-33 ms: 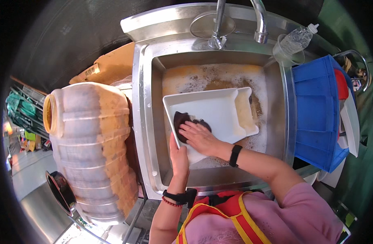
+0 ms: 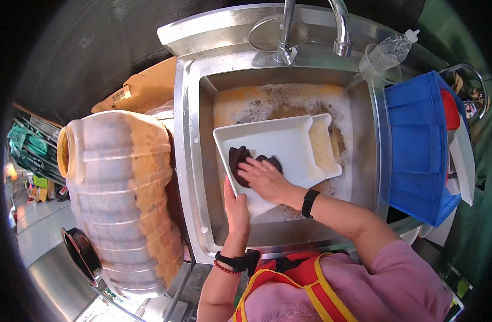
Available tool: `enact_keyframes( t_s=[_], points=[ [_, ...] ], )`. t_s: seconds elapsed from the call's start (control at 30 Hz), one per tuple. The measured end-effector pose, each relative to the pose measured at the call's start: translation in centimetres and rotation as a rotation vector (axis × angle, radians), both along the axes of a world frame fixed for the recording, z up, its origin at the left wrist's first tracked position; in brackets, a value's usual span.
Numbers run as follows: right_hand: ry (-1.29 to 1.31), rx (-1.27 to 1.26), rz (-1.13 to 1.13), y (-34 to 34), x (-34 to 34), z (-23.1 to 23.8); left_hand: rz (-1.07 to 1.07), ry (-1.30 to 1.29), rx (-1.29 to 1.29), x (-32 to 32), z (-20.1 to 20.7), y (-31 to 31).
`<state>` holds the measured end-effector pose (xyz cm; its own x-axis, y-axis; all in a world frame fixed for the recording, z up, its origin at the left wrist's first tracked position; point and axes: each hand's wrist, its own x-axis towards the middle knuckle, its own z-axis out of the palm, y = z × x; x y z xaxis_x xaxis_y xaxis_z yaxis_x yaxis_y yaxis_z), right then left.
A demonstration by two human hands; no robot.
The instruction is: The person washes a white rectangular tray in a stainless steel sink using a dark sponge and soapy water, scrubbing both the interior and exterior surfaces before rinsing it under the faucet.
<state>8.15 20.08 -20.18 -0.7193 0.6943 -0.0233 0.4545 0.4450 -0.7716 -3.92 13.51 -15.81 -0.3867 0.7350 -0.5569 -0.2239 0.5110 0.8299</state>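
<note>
A white plastic tray (image 2: 286,142) sits tilted in the sink's foamy brown water, its stepped end to the right. My left hand (image 2: 236,212) grips its near left edge, thumb up along the wall and the other fingers partly hidden. My right hand (image 2: 267,181) lies flat inside the tray, fingers stretched out over a dark cloth (image 2: 237,159) and pressing it against the tray's bottom. Part of the cloth bunches out past the far side of that hand. The hand itself covers the cloth's middle.
The steel sink (image 2: 383,161) has a faucet (image 2: 342,40) over its back edge. At the back right corner stand a plastic cup (image 2: 370,67) and a clear bottle (image 2: 393,52). A blue crate (image 2: 418,150) is right of the sink, a large stained plastic barrel (image 2: 117,198) left of it.
The dark cloth bunches slightly differently under my right hand, which has shifted a very little to the right. My left hand and the tray look the same.
</note>
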Motion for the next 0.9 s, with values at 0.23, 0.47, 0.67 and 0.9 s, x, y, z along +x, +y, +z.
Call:
enact_keyframes(
  t_s=[0.23, 0.47, 0.67, 0.9],
  points=[
    [-0.304, 0.046, -0.192, 1.7, 7.3, -9.3, 0.107, -0.006, 0.038, 1.5, -0.4, -0.7],
    [-0.572, 0.039, -0.274, 3.6, 13.4, -10.8, 0.107, -0.077, 0.019, 1.6, -0.9, -0.5],
    [-0.208, 0.015, -0.221, 0.8, 7.0, -5.9, 0.049, -0.035, 0.008, 1.4, -2.0, -0.3],
    [0.180, 0.051, -0.214, 4.3, -1.5, -0.2, -0.239, 0.359, -0.074, 2.0, -1.4, -0.4]
  ],
)
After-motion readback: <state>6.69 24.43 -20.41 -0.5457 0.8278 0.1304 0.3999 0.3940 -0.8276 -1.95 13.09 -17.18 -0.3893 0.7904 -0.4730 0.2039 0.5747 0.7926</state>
